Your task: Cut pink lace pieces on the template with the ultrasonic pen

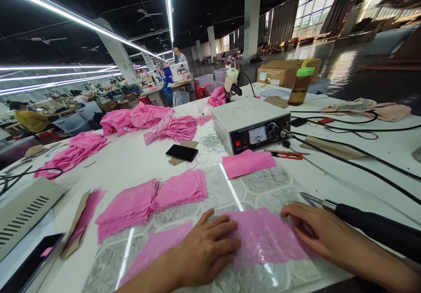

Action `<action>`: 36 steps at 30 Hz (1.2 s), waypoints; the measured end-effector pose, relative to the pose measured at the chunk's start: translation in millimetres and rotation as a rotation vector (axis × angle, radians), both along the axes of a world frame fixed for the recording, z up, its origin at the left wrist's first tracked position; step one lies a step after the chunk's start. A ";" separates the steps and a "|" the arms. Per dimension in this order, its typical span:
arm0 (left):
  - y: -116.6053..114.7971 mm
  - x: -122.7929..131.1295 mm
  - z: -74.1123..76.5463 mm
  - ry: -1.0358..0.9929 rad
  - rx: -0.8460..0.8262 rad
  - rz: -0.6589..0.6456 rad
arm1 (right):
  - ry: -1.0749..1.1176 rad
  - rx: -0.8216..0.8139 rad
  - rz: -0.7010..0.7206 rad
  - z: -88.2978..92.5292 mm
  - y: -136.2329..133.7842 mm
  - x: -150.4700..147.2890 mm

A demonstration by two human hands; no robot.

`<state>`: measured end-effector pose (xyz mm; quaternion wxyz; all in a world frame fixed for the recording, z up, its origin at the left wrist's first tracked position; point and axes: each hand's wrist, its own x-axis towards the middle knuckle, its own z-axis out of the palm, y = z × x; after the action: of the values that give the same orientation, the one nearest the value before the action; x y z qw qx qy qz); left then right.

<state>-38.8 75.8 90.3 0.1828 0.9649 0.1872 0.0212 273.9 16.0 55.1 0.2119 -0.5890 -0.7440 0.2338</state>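
My left hand (205,251) lies flat, fingers stretched out, on a pink lace piece (266,238) spread over a clear glass plate (230,187). My right hand (317,231) rests on the right edge of the same lace piece, fingers extended and pressing down. A black-handled metal-tipped tool (362,220) lies just behind my right hand, not gripped as far as I can see. Two stacks of pink lace pieces (154,198) sit to the upper left of my hands. A single pink piece (247,162) lies beyond them.
A white control box (251,126) with a meter stands behind, its black cables (355,161) running right. A black phone (182,152), red-handled snips (289,155), a green-capped bottle (301,87), a cardboard box (283,71) and pink fabric heaps (144,119) lie about. Another machine (23,214) sits left. People work far behind.
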 end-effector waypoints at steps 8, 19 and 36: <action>70.7 51.0 -12.3 -0.147 0.075 0.339 | 0.227 0.180 -0.250 -0.6 44.6 -5.8; 142.6 86.9 -27.4 -0.102 -0.001 0.444 | 0.274 0.177 -0.371 9.7 82.8 7.8; 158.6 93.9 -31.9 -0.127 -0.164 0.450 | 0.052 0.156 -0.233 -12.6 139.0 -36.1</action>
<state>55.1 234.4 58.4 0.2627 0.8775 0.3867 0.1069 237.7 155.0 42.5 0.3017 -0.6471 -0.6806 0.1643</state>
